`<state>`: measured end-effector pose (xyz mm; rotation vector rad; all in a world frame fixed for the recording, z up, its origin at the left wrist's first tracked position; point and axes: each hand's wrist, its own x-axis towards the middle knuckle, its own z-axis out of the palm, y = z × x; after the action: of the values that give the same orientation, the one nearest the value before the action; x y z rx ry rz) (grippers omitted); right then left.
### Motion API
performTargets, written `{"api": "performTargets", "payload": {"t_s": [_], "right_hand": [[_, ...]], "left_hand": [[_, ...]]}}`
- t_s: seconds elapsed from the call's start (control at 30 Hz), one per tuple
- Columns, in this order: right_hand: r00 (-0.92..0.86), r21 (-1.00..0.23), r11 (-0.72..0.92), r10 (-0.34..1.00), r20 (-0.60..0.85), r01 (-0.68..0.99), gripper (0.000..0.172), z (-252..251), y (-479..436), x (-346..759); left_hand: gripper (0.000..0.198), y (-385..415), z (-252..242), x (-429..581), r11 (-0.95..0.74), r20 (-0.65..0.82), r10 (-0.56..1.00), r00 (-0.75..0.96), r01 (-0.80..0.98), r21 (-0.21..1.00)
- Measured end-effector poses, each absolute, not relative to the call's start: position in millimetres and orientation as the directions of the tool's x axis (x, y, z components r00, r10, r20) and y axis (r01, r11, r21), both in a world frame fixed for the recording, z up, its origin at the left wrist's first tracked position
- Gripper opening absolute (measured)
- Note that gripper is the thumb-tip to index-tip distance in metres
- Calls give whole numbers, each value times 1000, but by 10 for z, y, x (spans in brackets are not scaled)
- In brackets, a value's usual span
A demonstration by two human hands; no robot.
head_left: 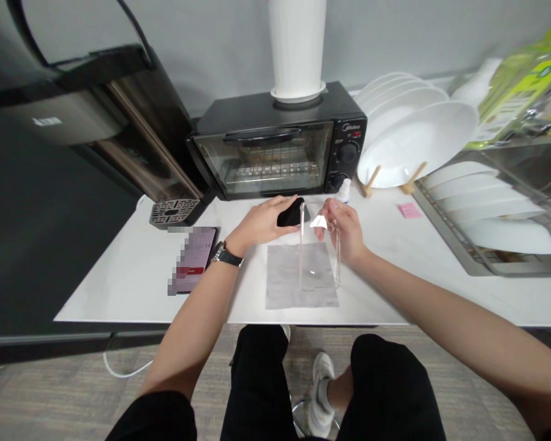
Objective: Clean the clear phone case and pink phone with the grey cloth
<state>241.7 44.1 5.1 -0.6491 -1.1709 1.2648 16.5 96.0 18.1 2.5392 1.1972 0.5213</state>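
My left hand point(261, 222), with a watch on its wrist, grips a black phone point(289, 214) between thumb and fingers, near the front of the toaster oven. My right hand point(345, 228) is closed on the top of a clear phone case point(319, 267). The case stands upright, its lower part in front of a grey cloth point(282, 285) spread on the white counter. Some edges of the case are hard to make out against the cloth. Just behind my right hand stands a small white bottle point(344, 190). Left of my left wrist lies another phone point(197, 260), its lit screen partly blurred out.
A black toaster oven point(275, 160) with a white pot point(298, 49) on top stands at the back. A drink dispenser point(133, 135) is on the left. White plates point(411, 144), a pink note point(409, 210) and a dish rack point(468, 245) are on the right.
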Motion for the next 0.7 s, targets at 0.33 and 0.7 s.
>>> {"api": "performTargets", "payload": {"t_s": [0.33, 0.7], "right_hand": [[-94, -902, 240, 952, 291, -360, 51, 43, 449, 2425], [-104, -899, 234, 951, 291, -371, 50, 24, 441, 2435]], "left_hand": [[55, 1005, -16, 257, -706, 259, 678, 688, 511, 490], [61, 1106, -109, 264, -686, 249, 680, 690, 478, 549]]}}
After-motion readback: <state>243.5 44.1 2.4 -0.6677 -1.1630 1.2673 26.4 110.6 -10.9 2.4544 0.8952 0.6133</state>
